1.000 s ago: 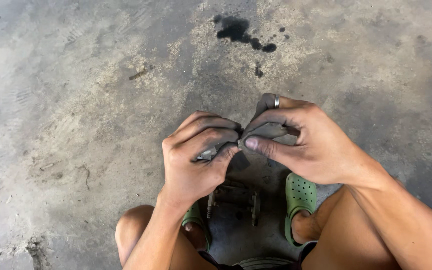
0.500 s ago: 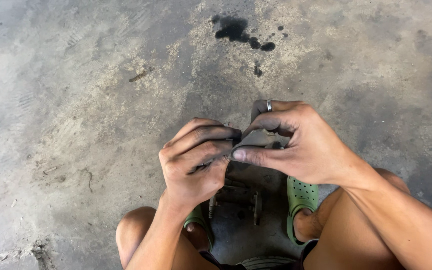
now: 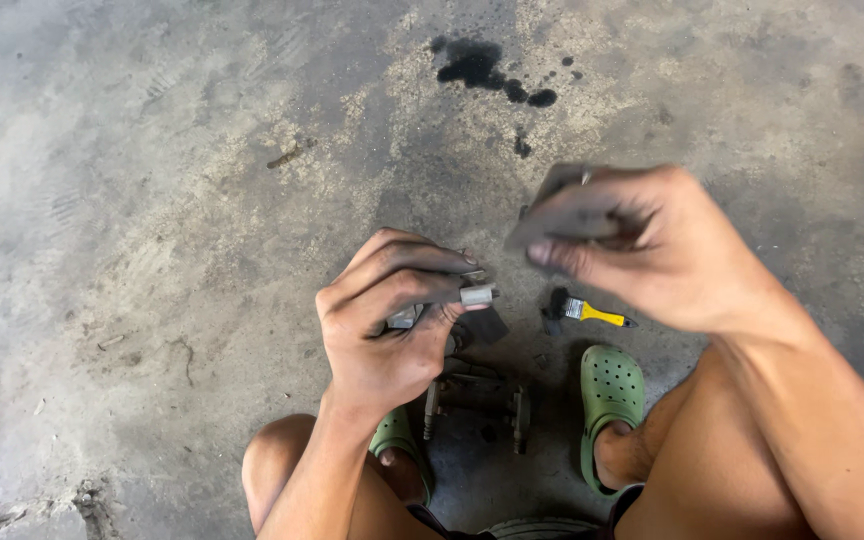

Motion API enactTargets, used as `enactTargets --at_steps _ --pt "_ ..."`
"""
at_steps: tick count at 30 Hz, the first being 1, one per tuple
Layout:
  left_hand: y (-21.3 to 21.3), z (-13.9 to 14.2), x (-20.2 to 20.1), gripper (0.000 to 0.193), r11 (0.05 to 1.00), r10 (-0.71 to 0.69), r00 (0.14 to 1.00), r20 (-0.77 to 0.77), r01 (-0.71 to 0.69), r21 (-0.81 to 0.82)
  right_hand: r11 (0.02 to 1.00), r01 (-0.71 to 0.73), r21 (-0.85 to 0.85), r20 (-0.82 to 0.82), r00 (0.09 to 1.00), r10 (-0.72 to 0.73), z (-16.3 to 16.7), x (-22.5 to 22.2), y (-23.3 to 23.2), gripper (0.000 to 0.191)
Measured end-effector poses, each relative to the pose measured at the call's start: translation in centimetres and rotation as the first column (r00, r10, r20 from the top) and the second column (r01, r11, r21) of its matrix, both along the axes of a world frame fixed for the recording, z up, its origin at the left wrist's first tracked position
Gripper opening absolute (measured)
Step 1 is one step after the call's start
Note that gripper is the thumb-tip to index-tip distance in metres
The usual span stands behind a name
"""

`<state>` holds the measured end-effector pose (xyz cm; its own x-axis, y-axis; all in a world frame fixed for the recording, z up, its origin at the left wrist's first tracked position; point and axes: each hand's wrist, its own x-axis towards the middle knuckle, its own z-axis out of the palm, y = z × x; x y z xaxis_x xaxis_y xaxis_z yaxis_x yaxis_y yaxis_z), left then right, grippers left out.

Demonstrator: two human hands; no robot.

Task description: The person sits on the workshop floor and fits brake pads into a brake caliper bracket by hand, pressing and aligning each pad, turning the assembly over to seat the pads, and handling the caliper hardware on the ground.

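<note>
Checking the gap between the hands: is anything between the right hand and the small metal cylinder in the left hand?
Nothing visible. The right hand, blurred, is up and apart from the metal cylinder pinched in the left hand; only concrete floor shows between them.

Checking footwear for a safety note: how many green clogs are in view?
2. One green clog is on the foot right of the metal part on the floor; the other clog is mostly hidden under the left hand.

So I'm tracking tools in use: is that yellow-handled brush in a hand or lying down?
Lying down: the brush rests on the concrete floor, untouched by either hand.
</note>
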<state>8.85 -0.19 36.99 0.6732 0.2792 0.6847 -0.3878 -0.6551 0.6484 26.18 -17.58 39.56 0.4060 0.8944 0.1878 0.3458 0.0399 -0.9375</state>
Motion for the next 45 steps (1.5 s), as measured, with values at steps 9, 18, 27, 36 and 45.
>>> enactTargets --at_steps 9,18,27,36,45 --pt "0.1 0.1 0.3 0.022 0.998 0.039 0.997 -0.059 -0.042 -0.051 0.974 0.183 0.132 -0.179 0.971 -0.158 0.4 -1.3 0.1 0.018" --pt "-0.3 -0.8 1.1 0.023 1.0 -0.005 0.994 -0.105 0.006 0.006 0.981 0.121 0.153 0.159 0.977 -0.145 0.3 -4.2 1.2 0.024" --pt "-0.8 -1.2 0.8 0.02 0.992 -0.073 0.976 -0.206 0.05 -0.114 0.987 0.103 0.124 -0.033 0.994 -0.1 0.7 -4.3 1.1 0.022" --pt "-1.2 -2.2 0.9 0.056 0.988 -0.027 0.968 -0.25 -0.012 -0.156 0.973 0.083 0.217 0.293 0.945 -0.146 -0.9 -4.6 2.5 0.027" --pt "-1.6 -1.4 0.9 0.069 0.962 -0.128 0.918 -0.375 0.023 -0.272 0.985 0.135 0.104 0.004 0.991 -0.136 -0.9 -4.8 2.7 0.017"
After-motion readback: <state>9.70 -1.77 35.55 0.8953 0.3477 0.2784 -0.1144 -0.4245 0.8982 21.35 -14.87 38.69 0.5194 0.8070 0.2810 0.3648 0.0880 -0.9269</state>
